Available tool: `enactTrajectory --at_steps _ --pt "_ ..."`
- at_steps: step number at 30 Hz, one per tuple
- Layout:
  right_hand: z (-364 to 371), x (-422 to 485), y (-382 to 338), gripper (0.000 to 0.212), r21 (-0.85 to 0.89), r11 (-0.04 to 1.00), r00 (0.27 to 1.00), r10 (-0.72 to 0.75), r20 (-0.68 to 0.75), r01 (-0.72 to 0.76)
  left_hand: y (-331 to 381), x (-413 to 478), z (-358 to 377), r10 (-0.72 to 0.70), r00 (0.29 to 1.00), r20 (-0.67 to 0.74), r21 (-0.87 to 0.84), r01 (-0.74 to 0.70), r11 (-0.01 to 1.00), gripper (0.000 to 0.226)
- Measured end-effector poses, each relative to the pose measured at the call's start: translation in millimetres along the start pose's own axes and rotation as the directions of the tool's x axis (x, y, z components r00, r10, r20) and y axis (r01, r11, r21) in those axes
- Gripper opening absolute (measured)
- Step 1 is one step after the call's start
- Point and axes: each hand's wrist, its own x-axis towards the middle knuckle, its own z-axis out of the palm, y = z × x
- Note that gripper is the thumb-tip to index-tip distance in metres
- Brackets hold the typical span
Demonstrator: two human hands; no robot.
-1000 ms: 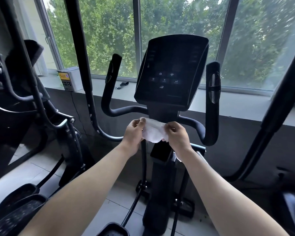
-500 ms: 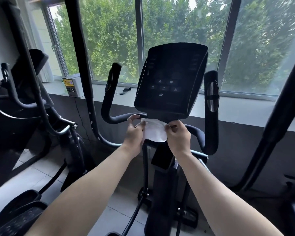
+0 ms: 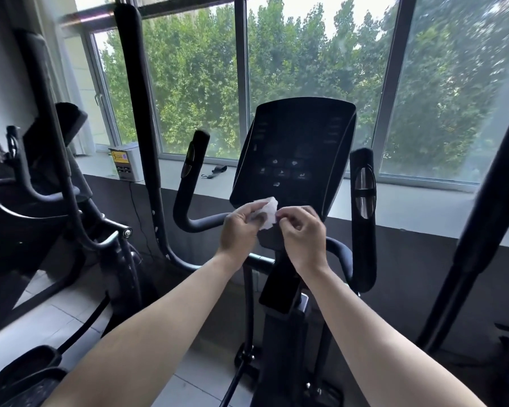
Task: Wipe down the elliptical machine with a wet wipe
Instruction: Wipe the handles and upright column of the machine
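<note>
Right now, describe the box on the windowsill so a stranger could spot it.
Follow the pale windowsill left, past the elliptical's console and the tall black upright bar. The box stands there, white; unlike the dark strap nearby, it carries a yellow label.

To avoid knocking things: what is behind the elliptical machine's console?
Behind the console runs a window sill below a window with green trees. A dark strap and a white box lie on it, left of the console. The sill directly behind is covered.
</note>
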Motion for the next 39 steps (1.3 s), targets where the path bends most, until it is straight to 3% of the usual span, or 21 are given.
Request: enactTrajectory --at_steps 4,6,9,11,14,19,28,32,36,39 --pt "-9 16 4 0.021 -0.206 0.976 0.959 -0.119 -0.258 0.065 0 22 -4 0.205 0.957 -0.204 0.385 -0.114 0.916 0.028" --pt "-15 21 3 0.030 -0.248 0.969 0.956 -0.075 -0.282 0.003 -3 31 -2 0.315 0.942 -0.111 0.556 -0.204 0.806 0.034" --pt "-20 27 -3 0.046 -0.201 0.967 0.966 0.104 -0.236 -0.153 -17 33 13 0.341 0.926 0.161 0.640 -0.361 0.679 0.048" --pt "-19 31 -1 0.048 -0.153 0.972 0.962 0.141 -0.234 -0.180 -32 26 26 0.350 0.894 0.279 0.693 -0.439 0.571 0.058" --pt "-16 37 8 0.039 -0.064 0.977 0.945 0.178 -0.274 -0.202 -44 18 38 0.338 0.893 0.298 0.742 -0.440 0.507 0.065" --pt "-14 39 19 0.037 -0.100 0.979 0.952 0.144 -0.271 -0.177 -44 24 18 0.363 0.857 0.365 0.788 -0.492 0.370 0.058" --pt "-15 38 25 0.035 0.014 0.985 0.964 0.170 -0.203 -0.171 -57 0 18 0.441 0.837 0.325 0.698 -0.527 0.486 0.060" --pt "-17 39 25 0.032 0.029 0.986 0.959 0.169 -0.228 -0.167 -54 -13 42 0.432 0.769 0.471 0.606 -0.638 0.475 0.066" --pt "-20 37 25 0.030 -0.088 0.987 0.951 0.105 -0.291 -0.136 -48 -10 53 0.424 0.775 0.469 0.611 -0.631 0.478 0.067" --pt "-15 31 18 0.027 -0.256 0.966 0.950 -0.051 -0.307 -0.031 -53 -9 34 0.418 0.778 0.469 0.652 -0.624 0.430 0.065"
